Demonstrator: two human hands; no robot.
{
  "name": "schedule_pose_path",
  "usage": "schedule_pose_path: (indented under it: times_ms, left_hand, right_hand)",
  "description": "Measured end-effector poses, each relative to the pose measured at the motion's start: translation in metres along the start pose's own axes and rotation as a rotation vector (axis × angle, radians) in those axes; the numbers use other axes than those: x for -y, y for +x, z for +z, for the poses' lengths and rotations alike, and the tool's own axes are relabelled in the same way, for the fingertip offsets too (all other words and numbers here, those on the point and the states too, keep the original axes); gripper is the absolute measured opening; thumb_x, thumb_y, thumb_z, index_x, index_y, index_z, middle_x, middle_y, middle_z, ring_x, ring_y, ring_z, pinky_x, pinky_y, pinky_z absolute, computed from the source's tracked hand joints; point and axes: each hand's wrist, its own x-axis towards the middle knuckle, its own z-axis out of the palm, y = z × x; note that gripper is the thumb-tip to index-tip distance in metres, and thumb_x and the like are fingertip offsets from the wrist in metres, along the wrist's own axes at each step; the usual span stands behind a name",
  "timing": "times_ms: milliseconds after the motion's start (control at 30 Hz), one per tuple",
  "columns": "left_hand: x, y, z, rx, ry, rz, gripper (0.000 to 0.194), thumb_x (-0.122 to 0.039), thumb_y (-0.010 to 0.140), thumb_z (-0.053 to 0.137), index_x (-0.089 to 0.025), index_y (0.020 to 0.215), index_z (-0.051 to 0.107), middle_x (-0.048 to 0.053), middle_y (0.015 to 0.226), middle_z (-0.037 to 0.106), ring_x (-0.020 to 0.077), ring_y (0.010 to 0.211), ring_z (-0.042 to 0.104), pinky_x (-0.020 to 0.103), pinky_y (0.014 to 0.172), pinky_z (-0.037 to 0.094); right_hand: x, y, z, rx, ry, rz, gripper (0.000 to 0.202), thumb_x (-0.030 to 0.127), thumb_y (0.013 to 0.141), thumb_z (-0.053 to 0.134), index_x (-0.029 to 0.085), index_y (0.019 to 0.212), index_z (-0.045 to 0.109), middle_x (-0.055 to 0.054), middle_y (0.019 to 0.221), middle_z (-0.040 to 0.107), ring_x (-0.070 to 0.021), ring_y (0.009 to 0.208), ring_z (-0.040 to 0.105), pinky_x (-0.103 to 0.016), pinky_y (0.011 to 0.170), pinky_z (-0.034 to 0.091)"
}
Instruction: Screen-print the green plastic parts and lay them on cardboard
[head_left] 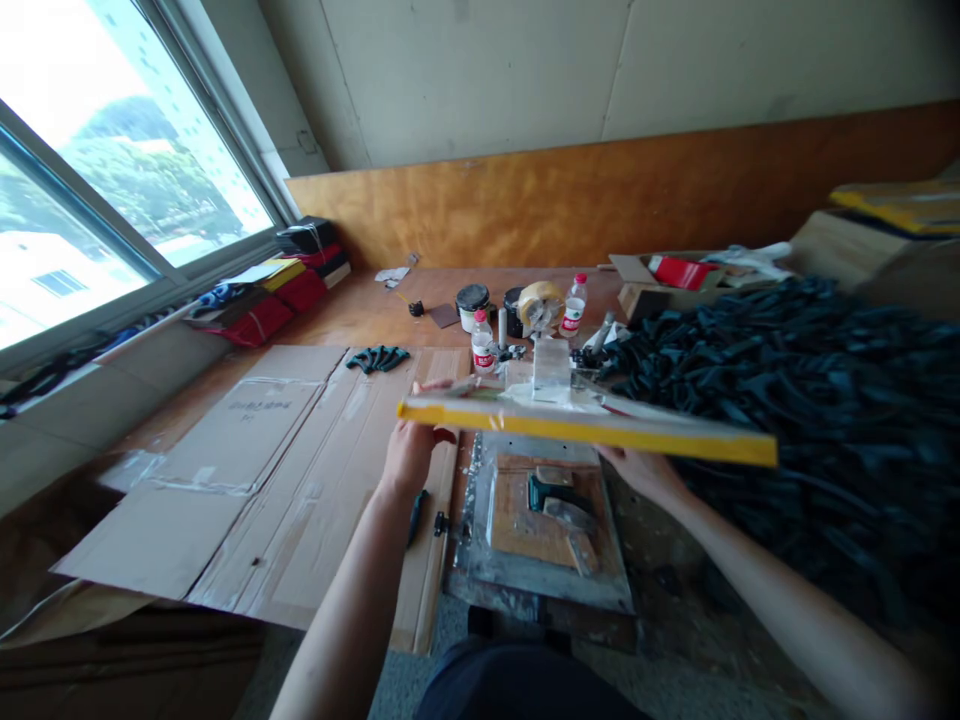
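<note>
A flat screen-printing frame (585, 428) with a yellow front edge is tilted up above a metal base plate (495, 575). My left hand (420, 445) grips its left end, thumb below the edge and fingers partly behind it. Under the right half, my right hand (634, 468) is closed at the frame's lower edge, its fingertips mostly hidden. On the plate lies a wooden jig board (517, 535), and a dark green curved part (551, 492) rests in its wooden blocks. A clear block-shaped piece (552, 368) and clamp fittings stand behind the frame.
A heap of dark curved parts (750, 370) fills the right side. Flattened cardboard (300, 480) covers the left, with several green parts (377, 358) on it. Two bottles (482, 343), a tape roll (540, 305) and a lidded pot (473, 305) stand behind.
</note>
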Motion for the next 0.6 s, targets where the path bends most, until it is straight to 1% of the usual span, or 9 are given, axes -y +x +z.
schedule_pose_path:
  times_ms: [100,200,267,333,367,433,500,533,600]
  left_hand:
    - [-0.017,0.02,0.017,0.06,-0.017,0.027,0.051,-0.064,0.084,0.045,-0.02,0.109,0.058,0.007,0.099,0.068,0.0179,0.086,0.063,0.023,0.059,0.049]
    - [-0.003,0.009,0.025,-0.045,-0.041,0.026,0.054,-0.064,0.084,0.046,-0.022,0.118,0.052,0.007,0.099,0.069,0.0167,0.083,0.065,0.023,0.059,0.05]
    - [0.027,-0.019,0.029,-0.031,-0.021,-0.179,0.059,-0.064,0.08,0.052,-0.018,0.117,0.054,0.011,0.096,0.071,0.0181,0.075,0.067,0.023,0.054,0.049]
    - [0.067,-0.055,0.034,0.147,0.027,-0.574,0.066,-0.066,0.073,0.06,-0.013,0.112,0.059,0.017,0.097,0.071,0.0242,0.075,0.069,0.025,0.048,0.048]
    - [0.086,-0.072,0.036,0.18,0.014,-0.7,0.066,-0.066,0.072,0.061,-0.014,0.113,0.059,0.018,0.105,0.07,0.0273,0.083,0.069,0.028,0.05,0.05]
    - [0.118,-0.099,0.038,0.148,-0.094,-0.799,0.057,-0.062,0.074,0.061,-0.018,0.111,0.059,0.015,0.113,0.068,0.0283,0.097,0.067,0.031,0.059,0.054]
    - [0.136,-0.107,0.027,0.013,-0.153,-0.785,0.047,-0.057,0.076,0.062,-0.019,0.103,0.059,0.012,0.109,0.069,0.0249,0.095,0.067,0.03,0.062,0.054]
    - [0.141,-0.104,0.015,-0.049,-0.12,-0.768,0.045,-0.056,0.076,0.061,-0.018,0.1,0.058,0.012,0.103,0.07,0.0233,0.089,0.069,0.027,0.058,0.052]
    - [0.146,-0.09,-0.026,-0.147,0.092,-0.737,0.044,-0.057,0.077,0.057,-0.017,0.097,0.057,0.009,0.091,0.071,0.0213,0.074,0.069,0.024,0.049,0.046]
  right_hand:
    - [0.0,-0.034,0.038,0.191,-0.002,-0.081,0.024,0.043,0.078,0.061,0.02,0.072,0.057,-0.006,0.082,0.062,-0.0219,0.079,0.059,-0.031,0.071,0.046]
    - [0.013,-0.049,0.059,0.274,-0.022,-0.004,0.016,0.031,0.081,0.058,0.02,0.071,0.051,-0.007,0.081,0.06,-0.0214,0.078,0.058,-0.031,0.072,0.043]
    - [0.03,-0.055,0.062,0.263,0.009,0.089,0.013,0.027,0.087,0.051,0.02,0.076,0.049,-0.004,0.074,0.059,-0.0187,0.071,0.058,-0.029,0.066,0.041]
    - [0.056,-0.065,0.064,0.182,0.067,0.136,0.013,0.028,0.092,0.046,0.02,0.082,0.049,-0.004,0.075,0.06,-0.0178,0.07,0.057,-0.028,0.065,0.041]
    - [0.071,-0.071,0.065,0.143,0.096,0.121,0.013,0.028,0.092,0.046,0.02,0.083,0.05,-0.004,0.078,0.06,-0.0181,0.072,0.058,-0.028,0.066,0.042]
    - [0.095,-0.081,0.064,0.144,0.163,-0.007,0.007,0.025,0.091,0.051,0.02,0.087,0.051,-0.004,0.085,0.061,-0.0188,0.081,0.059,-0.028,0.071,0.043]
    - [0.1,-0.085,0.057,0.234,0.167,-0.2,0.004,0.019,0.089,0.054,0.021,0.093,0.055,-0.004,0.094,0.063,-0.0189,0.091,0.059,-0.028,0.079,0.044]
    - [0.091,-0.083,0.05,0.272,0.112,-0.256,0.01,0.016,0.089,0.053,0.021,0.097,0.057,-0.004,0.099,0.063,-0.0187,0.095,0.058,-0.028,0.082,0.043]
    - [0.055,-0.072,0.027,0.322,-0.149,-0.201,0.024,0.009,0.089,0.047,0.022,0.105,0.059,-0.005,0.106,0.063,-0.0186,0.1,0.057,-0.028,0.085,0.043]
